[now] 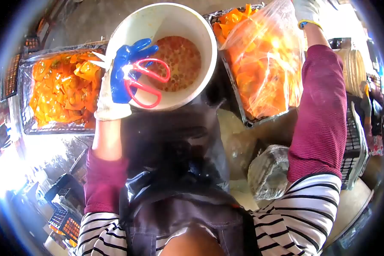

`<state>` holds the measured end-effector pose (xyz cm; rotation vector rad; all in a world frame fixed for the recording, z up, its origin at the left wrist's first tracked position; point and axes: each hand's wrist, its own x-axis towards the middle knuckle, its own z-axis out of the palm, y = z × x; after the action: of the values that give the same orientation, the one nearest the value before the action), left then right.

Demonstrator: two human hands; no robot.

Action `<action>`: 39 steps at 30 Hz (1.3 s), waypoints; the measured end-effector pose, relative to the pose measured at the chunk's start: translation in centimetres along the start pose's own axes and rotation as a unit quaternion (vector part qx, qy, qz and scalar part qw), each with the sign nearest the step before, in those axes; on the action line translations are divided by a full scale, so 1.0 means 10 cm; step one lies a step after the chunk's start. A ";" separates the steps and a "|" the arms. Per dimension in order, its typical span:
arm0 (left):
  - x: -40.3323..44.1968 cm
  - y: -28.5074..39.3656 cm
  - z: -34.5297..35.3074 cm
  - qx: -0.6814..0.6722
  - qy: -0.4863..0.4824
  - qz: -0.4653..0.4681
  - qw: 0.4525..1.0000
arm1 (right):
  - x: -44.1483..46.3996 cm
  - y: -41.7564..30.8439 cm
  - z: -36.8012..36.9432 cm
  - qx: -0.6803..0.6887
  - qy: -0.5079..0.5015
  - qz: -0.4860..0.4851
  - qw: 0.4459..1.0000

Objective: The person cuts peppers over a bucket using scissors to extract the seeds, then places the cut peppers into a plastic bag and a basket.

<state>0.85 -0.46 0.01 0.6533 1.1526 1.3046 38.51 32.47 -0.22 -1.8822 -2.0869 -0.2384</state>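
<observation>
- Red-handled scissors (137, 66), 1 pair: left hand (120, 85) clamped on them, over bucket's near-left rim.
- White bucket (168, 17), 1, holding reddish liquid; left crate (57, 132) and right crate (240, 107) hold orange strips.
- Right hand (308, 12) beside clear film (260, 47); cannot tell grip.
- Floor (232, 136) wet-looking, cluttered.
- Crate edges hem bucket; mouth open rightward.

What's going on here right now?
A person holds scissors in the left hand, over a bucket of reddish liquid. The right hand is up at the plastic over a crate of orange strips, its grip hard to make out. A second crate of strips sits left of the bucket.
</observation>
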 end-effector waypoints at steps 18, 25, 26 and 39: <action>0.26 0.20 -0.10 -0.056 0.180 -0.053 0.981 | 0.58 -1.35 1.60 -0.040 -0.085 -0.131 0.987; 0.27 0.21 0.04 -0.051 0.167 -0.051 0.983 | 0.48 -1.15 1.49 -0.068 -0.076 -0.236 0.966; 0.25 0.22 0.05 -0.053 0.166 -0.053 0.983 | 0.40 -1.12 1.43 -0.077 -0.082 -0.254 0.961; 0.11 0.19 -0.19 -0.094 0.116 -0.049 0.988 | -1.42 -1.28 0.80 -0.219 -0.370 -0.466 0.773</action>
<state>-1.77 0.54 0.73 0.3089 1.2147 1.4107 25.98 20.33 -11.41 -0.9469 -3.6871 -0.2235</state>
